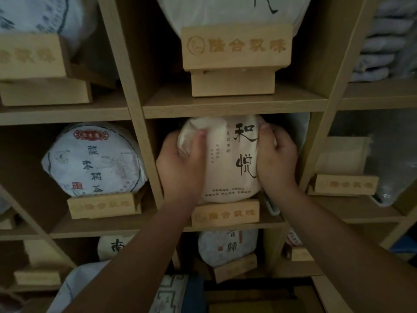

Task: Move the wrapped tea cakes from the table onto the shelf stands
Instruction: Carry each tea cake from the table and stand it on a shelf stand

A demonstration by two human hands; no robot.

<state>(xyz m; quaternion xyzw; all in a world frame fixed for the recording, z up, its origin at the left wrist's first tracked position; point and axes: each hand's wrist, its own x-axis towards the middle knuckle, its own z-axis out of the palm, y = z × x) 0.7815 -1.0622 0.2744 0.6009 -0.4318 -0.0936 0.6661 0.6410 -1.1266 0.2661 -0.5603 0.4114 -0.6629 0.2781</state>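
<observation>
You are holding a tea cake (228, 159) whose wrapper is showing 和悦 in large black brushwork. The wooden stand (225, 214) below it is carrying four engraved characters, partly blurred; 合 is readable.

The left hand (180, 163) covers the left side of the cream tea cake (228, 161), and the right hand (276, 161) covers its right edge, so part of the print cannot be read. Its lower rim is hidden behind the wooden stand (225, 214). The small print near the bottom is too blurred to read. The big cake at top (225, 12) is cut by the picture's edge. Behind the right hand, a pale thing (297, 127) is mostly hidden in shadow.
</observation>
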